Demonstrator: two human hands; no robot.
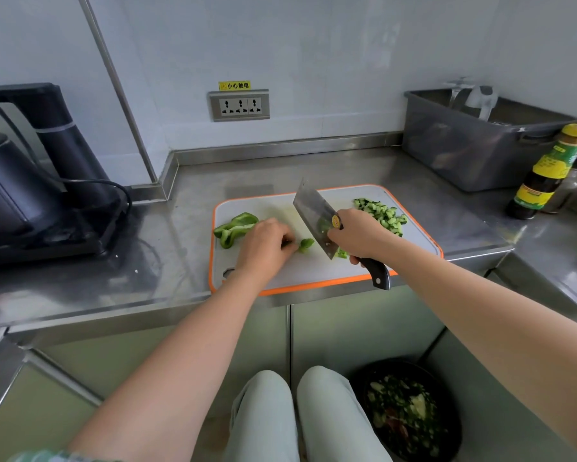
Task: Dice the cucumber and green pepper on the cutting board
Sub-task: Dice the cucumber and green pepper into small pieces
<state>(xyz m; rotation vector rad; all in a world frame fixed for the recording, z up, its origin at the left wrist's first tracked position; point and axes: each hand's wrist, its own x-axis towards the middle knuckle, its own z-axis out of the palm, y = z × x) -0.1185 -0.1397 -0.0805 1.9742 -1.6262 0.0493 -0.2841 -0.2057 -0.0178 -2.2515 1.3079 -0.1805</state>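
Observation:
A white cutting board (410, 238) with an orange rim lies on the steel counter. Diced cucumber (382, 213) is heaped at its far right. Large green pepper pieces (235, 228) lie at its left. My left hand (267, 245) holds down a small green pepper strip (306, 244) with curled fingers. My right hand (360, 233) grips the black handle of a cleaver (313, 213), whose blade stands tilted just right of that strip. A few cut pepper bits (341, 253) lie beside the blade under my right hand.
A black kettle and its base (30, 201) stand at the left with a cord. A grey tub (473, 145) and a sauce bottle (547, 175) stand at the right. A wall socket (239, 105) is behind. A bin with scraps (410, 411) is on the floor.

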